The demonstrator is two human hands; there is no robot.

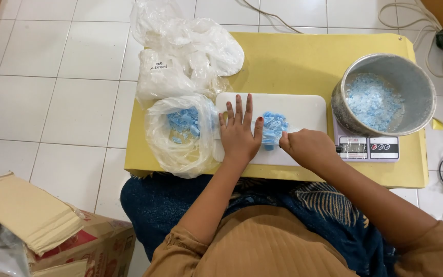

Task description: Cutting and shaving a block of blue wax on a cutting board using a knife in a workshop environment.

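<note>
Cardboard box [52, 231], bag [180, 131], scale [367, 146], bowl [385, 95]

Low yellow tabletop [293, 61] standing on a white tiled floor [52, 102]. Directly on the tabletop: a white cutting board [303, 110] at centre, lying flat; an open clear plastic bag [178, 136] holding blue chips, touching the board's left end and overhanging the near edge; a heap of crumpled clear bags [185, 51] at the far left corner, spilling past the edge; a small digital scale [367, 147] just right of the board, carrying a metal pot [385, 92]. On the floor: a torn cardboard box [42, 231] at near left, and cables [411, 18] at far right.
</note>
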